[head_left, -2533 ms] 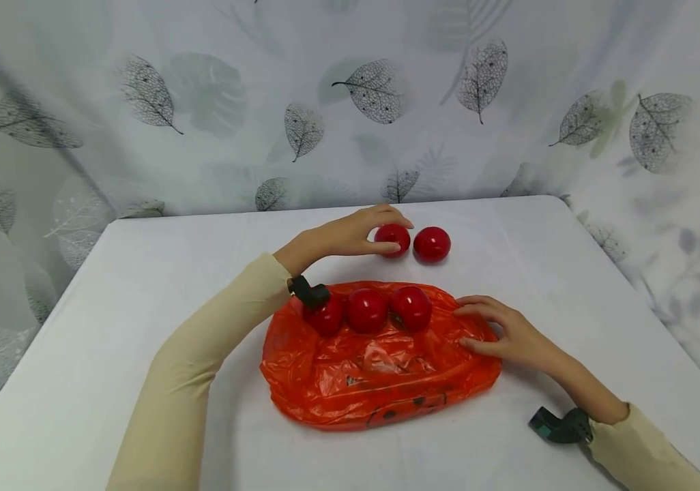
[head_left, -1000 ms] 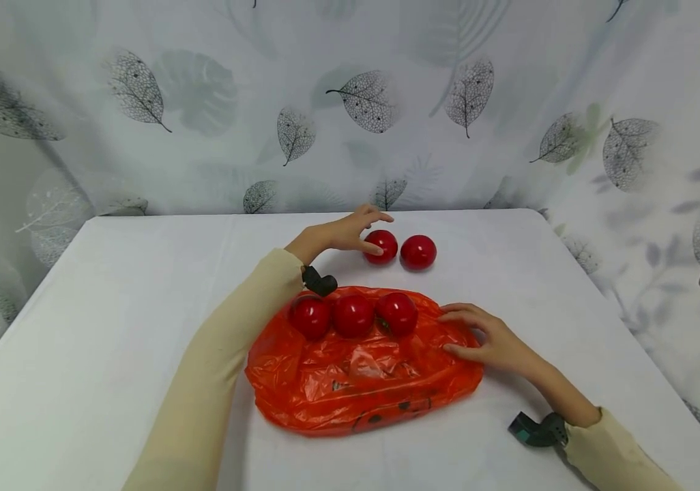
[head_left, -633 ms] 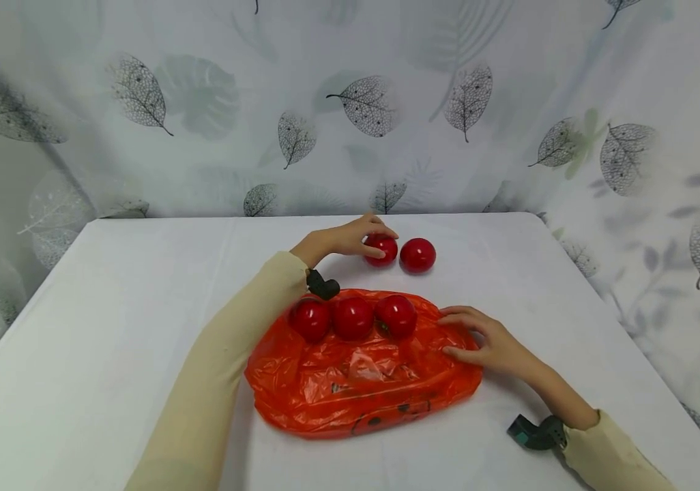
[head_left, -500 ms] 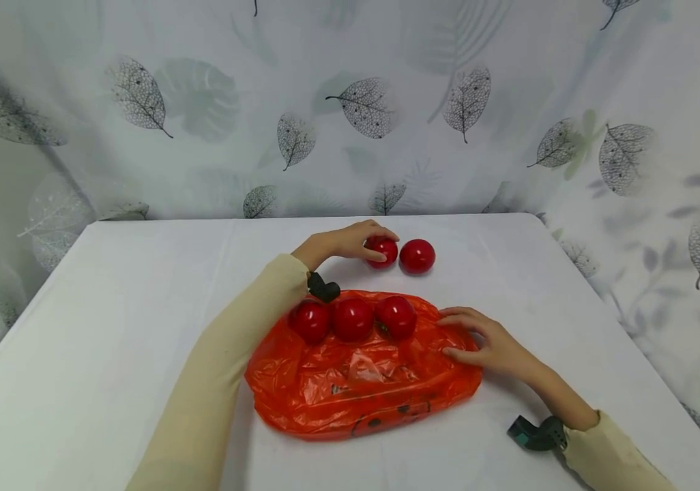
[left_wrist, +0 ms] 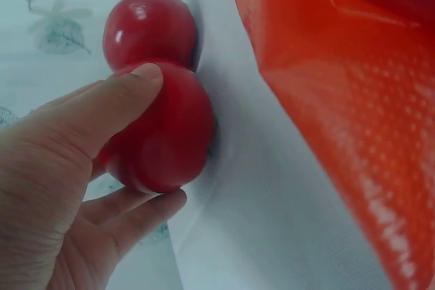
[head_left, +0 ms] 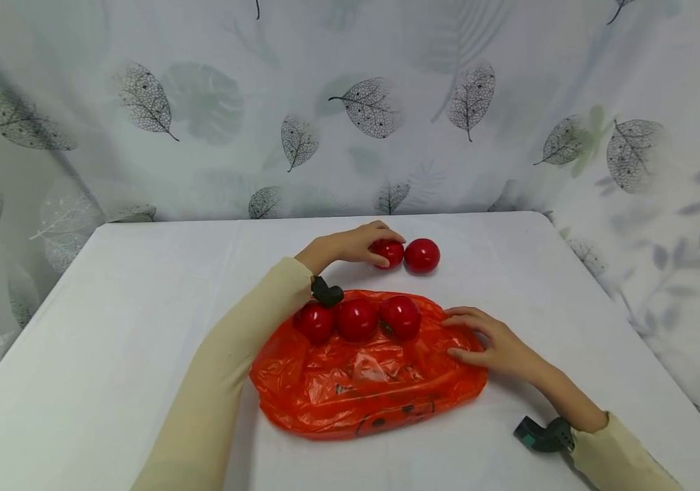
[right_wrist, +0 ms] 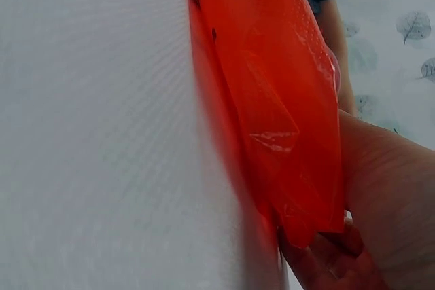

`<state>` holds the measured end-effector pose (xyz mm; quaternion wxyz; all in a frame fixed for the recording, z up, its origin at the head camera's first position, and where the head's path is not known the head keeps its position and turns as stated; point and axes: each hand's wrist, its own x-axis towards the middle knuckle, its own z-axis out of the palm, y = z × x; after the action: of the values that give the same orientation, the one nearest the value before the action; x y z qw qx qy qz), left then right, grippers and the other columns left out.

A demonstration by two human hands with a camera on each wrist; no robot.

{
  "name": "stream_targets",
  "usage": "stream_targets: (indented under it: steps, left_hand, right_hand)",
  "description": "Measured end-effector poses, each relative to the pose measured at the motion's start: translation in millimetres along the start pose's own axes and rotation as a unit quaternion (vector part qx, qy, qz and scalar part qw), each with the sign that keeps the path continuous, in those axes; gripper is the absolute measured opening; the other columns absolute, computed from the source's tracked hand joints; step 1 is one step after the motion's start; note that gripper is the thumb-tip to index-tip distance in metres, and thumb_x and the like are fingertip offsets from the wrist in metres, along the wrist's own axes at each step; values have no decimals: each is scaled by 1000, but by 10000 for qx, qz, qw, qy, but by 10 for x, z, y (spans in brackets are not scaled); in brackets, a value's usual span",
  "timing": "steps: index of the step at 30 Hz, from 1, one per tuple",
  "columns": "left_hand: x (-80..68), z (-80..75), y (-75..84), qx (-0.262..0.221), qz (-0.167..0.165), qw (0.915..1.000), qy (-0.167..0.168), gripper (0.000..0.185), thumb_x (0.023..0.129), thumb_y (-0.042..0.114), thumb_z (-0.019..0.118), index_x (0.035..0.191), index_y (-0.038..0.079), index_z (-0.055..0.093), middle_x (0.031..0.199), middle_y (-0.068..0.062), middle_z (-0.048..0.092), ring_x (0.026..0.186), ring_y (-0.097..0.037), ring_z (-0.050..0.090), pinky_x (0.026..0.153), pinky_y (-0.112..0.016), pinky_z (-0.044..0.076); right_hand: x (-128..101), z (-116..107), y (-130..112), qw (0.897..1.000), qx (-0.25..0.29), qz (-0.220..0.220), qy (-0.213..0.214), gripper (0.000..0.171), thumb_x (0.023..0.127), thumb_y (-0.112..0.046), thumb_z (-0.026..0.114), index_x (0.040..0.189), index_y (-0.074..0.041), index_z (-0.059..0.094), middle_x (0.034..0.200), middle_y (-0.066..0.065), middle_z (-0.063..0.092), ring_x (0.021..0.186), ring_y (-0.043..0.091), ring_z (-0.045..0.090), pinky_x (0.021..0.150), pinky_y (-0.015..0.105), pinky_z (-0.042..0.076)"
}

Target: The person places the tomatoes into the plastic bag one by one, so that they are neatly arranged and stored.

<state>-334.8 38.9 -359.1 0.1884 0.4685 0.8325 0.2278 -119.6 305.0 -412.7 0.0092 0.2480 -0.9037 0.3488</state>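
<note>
My left hand [head_left: 356,244] grips a shiny red tomato [left_wrist: 166,134] near the far table edge. Its thumb lies across the near side and its fingers wrap round the other side. Right beside it sits a second tomato [head_left: 421,256]. Closer to me, an orange-red plastic bag [head_left: 362,382] lies spread on the table with its mouth open. Three tomatoes [head_left: 357,320] form a row along the bag's far side; a bit of green shows on the right one. My right hand [head_left: 491,344] holds the bag's right edge, fingers and thumb spread on the film. Those fingers are partly hidden behind red plastic in the right wrist view.
All of it lies on a white-covered table [head_left: 159,307]. A leaf-printed curtain [head_left: 215,136] hangs behind and along the sides. Each wrist wears a dark camera band [head_left: 545,434], and the left sleeve [head_left: 221,368] passes beside the bag's left end.
My left hand's fingers have come down from above the left far tomato and closed round it. The right hand stays at the bag's edge. The head view has shifted slightly.
</note>
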Motion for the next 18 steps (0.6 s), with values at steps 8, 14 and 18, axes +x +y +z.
stream_targets:
  steps: [8, 14, 18]
  left_hand:
    - [-46, -25, 30, -37, 124, 9999, 113, 54, 93, 17, 68, 142, 9, 49, 140, -15, 42, 129, -26, 41, 106, -33, 41]
    - [-89, -58, 39, -11, 134, 9998, 125, 54, 92, 17, 69, 142, 9, 49, 139, -15, 43, 129, -26, 41, 106, -33, 41]
    - [-102, -77, 34, -23, 130, 9999, 80, 55, 92, 18, 68, 143, 9, 48, 139, -14, 43, 129, -26, 41, 106, -32, 41]
  right_hand:
    - [8, -10, -14, 10000, 21, -39, -50, 39, 83, -15, 78, 120, -11, 65, 130, 11, 56, 120, 30, 51, 93, 23, 49]
    - [14, -18, -16, 10000, -14, -10, -62, 38, 83, -15, 78, 120, -12, 66, 130, 10, 57, 120, 29, 51, 96, 22, 46]
    - [8, -8, -21, 9999, -39, 82, -71, 39, 83, -15, 78, 120, -11, 65, 129, 11, 57, 120, 30, 51, 95, 23, 47]
